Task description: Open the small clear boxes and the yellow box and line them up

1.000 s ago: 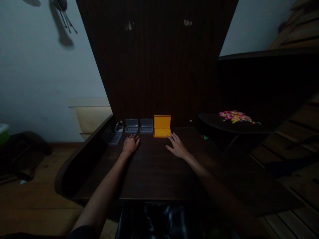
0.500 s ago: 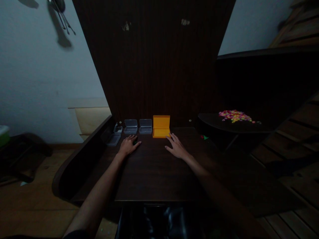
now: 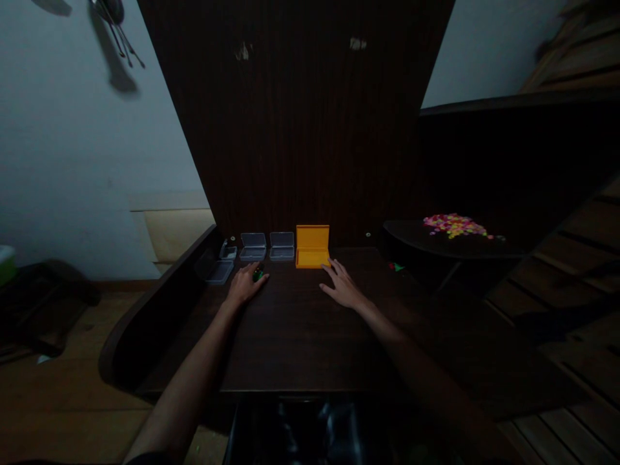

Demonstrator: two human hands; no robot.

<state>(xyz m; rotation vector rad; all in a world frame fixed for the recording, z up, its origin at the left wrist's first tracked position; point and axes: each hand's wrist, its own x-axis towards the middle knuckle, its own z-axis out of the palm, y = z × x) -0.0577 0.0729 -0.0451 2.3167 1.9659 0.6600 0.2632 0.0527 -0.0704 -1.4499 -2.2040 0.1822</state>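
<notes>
On the dark wooden desk, a yellow box stands with its lid raised against the back panel. My right hand rests palm down with fingers spread, its fingertips at the box's front right corner. My left hand lies to the left, thumb apart from the fingers. Beside its thumb and forefinger is a small pile of dark, green and red bits, partly hidden by the hand. Behind my left hand are two clear lidded cases, a left one and a right one, both with lids up.
Another clear case lies open by the desk's left side wall, with a smaller clear box behind it. More green and red bits lie on the right. A raised shelf carries a heap of pink and yellow pieces.
My left hand has shifted slightly left, and more of the small green and red bits shows beside its thumb. My right hand stays at the yellow box.
</notes>
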